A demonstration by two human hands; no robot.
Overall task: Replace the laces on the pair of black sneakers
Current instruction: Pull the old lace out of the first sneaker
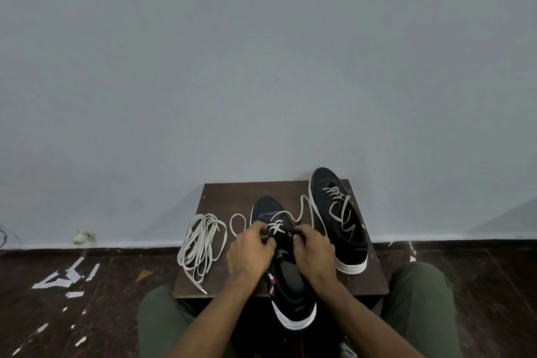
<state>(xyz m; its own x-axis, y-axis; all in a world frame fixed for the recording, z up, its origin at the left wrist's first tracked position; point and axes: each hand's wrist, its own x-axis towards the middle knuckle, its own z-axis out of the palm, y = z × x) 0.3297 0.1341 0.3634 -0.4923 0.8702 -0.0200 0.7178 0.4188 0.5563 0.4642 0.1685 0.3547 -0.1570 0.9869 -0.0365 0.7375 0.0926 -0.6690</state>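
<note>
Both hands are working the near sneaker (286, 276) on the small table (220, 197); the left hand (251, 250) and right hand (312, 250) are pinching its lace (276, 227) by the eyelets. Pulling unevenly is risking an eyelet being skipped; the loose tail could be snagging.

Small white print sits on the tongue of the black canvas sneaker (283, 270), just below both hands' grip; it is too blurred to read.

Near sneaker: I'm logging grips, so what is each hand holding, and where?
Both hands grip the near sneaker at its eyelet rows: left hand on the left edge, right hand on the right. Whether the fingers also pinch its lace can't be told.
</note>
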